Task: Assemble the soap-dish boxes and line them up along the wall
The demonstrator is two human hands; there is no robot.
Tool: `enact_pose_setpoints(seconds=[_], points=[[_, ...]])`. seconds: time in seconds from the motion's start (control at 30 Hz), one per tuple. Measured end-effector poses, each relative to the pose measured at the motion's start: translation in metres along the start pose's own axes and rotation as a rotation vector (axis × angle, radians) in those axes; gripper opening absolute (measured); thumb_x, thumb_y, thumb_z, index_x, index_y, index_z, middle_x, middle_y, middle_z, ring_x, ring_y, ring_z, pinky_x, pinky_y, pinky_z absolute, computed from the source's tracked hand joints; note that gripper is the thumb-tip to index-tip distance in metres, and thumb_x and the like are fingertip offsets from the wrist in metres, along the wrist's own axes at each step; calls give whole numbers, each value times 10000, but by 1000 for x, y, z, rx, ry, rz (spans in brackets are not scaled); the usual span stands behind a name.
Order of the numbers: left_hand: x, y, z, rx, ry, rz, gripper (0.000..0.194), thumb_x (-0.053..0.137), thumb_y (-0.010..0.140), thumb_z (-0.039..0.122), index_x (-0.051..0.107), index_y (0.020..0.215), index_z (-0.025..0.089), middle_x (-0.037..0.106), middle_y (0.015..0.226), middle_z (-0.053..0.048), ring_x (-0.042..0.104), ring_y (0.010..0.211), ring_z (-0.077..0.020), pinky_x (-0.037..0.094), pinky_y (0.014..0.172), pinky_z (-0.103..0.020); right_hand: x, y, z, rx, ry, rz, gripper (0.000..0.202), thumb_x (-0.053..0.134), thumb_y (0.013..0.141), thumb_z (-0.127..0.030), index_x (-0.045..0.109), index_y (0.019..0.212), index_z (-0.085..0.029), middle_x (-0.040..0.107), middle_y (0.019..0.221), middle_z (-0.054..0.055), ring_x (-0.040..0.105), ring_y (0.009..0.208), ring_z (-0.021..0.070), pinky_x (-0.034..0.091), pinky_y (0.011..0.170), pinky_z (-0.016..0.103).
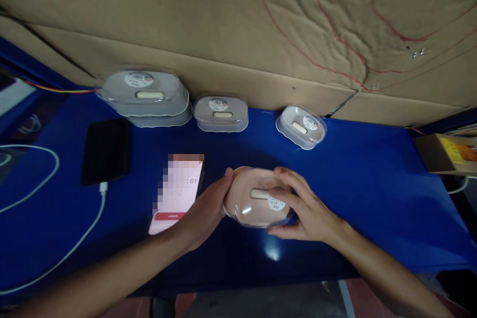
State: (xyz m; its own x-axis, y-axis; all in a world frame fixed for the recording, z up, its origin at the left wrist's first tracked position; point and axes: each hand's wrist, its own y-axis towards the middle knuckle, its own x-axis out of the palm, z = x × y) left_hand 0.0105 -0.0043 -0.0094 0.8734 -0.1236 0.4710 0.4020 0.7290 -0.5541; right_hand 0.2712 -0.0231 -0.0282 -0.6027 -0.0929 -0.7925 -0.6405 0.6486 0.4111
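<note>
Clear oval case gripped both ends: left hand, right hand.

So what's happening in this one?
A person holds a pink oval case on a blue table, the left hand cupping its left end and the right hand over its right side. A lit phone lies beside the left hand, a dark phone further left on a white cable. Grey cases line the cardboard wall behind.
</note>
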Motion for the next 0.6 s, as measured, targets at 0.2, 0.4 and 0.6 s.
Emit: enact_pose_setpoints(seconds=[0.2, 0.4, 0.6], points=[[-3, -4, 5, 65, 79, -104, 635, 851, 821, 665, 749, 1307, 269, 786, 1352, -88, 657, 1364, -367, 505, 1118, -430, 0, 2, -2, 3, -31, -33, 794, 726, 1003, -556, 379, 1653, -259, 503, 1612, 186, 430, 1584, 374, 477, 1241, 589], [-5, -4, 9, -20, 87, 49, 564, 828, 850, 591, 706, 1281, 248, 776, 1280, -89, 696, 1222, -332, 538, 884, -355, -14, 0, 42, 268, -145, 109, 726, 403, 1101, -674, 261, 1720, -322, 286, 1791, 135, 292, 1661, 364, 340, 1309, 647], [-5, -3, 14, -28, 105, 48, 481, 826, 857, 595, 726, 1178, 251, 778, 1151, -60, 703, 1117, -286, 538, 858, -329, -20, -4, 81, 594, -450, 158, 756, 584, 1069, -570, 284, 1705, -293, 278, 1795, 163, 194, 1681, 431, 222, 1299, 753]])
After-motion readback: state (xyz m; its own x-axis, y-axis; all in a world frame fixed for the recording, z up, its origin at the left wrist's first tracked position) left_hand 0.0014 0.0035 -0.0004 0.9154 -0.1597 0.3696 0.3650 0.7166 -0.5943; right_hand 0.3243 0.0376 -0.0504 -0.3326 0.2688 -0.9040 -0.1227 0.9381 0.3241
